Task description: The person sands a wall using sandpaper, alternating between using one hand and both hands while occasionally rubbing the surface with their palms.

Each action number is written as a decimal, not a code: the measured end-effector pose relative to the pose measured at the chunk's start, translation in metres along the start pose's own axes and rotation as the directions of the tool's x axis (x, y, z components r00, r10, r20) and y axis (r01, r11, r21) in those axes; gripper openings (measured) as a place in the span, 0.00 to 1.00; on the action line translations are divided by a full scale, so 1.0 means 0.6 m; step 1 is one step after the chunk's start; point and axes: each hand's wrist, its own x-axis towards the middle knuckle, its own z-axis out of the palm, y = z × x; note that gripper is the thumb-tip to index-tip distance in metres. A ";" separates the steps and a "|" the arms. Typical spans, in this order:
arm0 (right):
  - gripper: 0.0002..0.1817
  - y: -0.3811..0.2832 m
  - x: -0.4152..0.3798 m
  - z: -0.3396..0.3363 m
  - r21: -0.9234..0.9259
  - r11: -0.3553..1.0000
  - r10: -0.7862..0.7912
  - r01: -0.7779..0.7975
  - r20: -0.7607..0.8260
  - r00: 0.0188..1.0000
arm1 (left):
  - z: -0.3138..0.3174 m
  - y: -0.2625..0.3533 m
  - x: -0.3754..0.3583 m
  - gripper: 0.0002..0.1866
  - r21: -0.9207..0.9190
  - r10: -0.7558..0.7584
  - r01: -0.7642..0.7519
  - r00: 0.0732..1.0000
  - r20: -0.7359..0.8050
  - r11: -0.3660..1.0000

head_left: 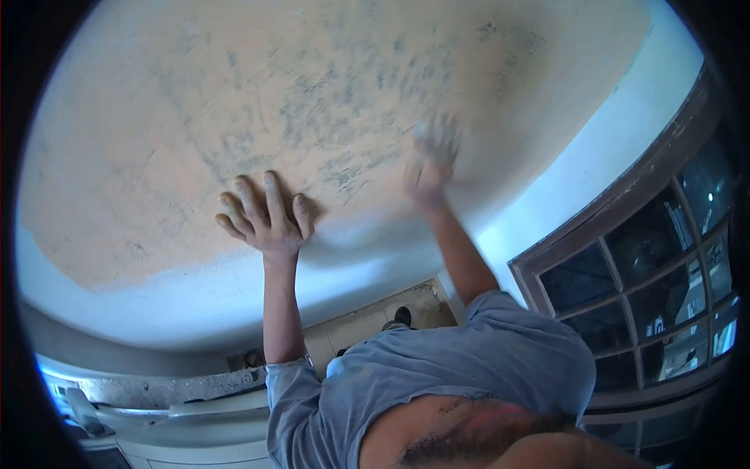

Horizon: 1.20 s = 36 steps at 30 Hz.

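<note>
My left hand lies against the wall with its fingers spread, near the lower edge of a peach-orange coated area. Its fingertips look stained yellowish brown. Higher up and to the right, my right hand is smeared by motion in front of the same wall. Whitish grey shows on its fingers, and whether it holds anything is too blurred to tell. Between and above the hands, the peach surface carries many dark grey-green smudges and streaks. Below the coated area the wall is white.
At the right stands a window with a brown frame and several dark glass panes. A tiled floor and a dark shoe show below. A pale curved object and a speckled ledge are at the lower left.
</note>
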 end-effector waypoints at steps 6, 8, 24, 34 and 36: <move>0.21 0.090 0.198 0.067 -0.041 0.976 -0.211 0.212 -0.392 0.896 | 0.002 0.000 0.004 0.29 -0.013 0.013 -0.013 1.000 -0.007 1.000; 0.21 0.001 0.397 -0.070 0.171 0.980 0.099 -0.104 0.034 0.994 | -0.001 -0.001 0.005 0.30 -0.017 0.040 -0.040 0.999 -0.021 0.999; 0.20 -0.048 0.231 -0.018 0.004 0.976 -0.218 0.218 0.001 0.976 | -0.003 -0.001 -0.017 0.30 -0.002 0.083 -0.083 0.996 0.036 0.997; 0.17 -0.106 -0.070 0.030 0.126 0.981 -0.144 0.148 -0.043 0.989 | -0.006 -0.010 -0.025 0.30 0.040 0.066 -0.068 0.997 0.045 0.997; 0.17 -0.100 -0.070 0.029 0.108 0.973 -0.204 0.204 -0.011 0.979 | -0.004 -0.015 -0.020 0.30 0.038 0.098 -0.100 0.994 0.054 0.994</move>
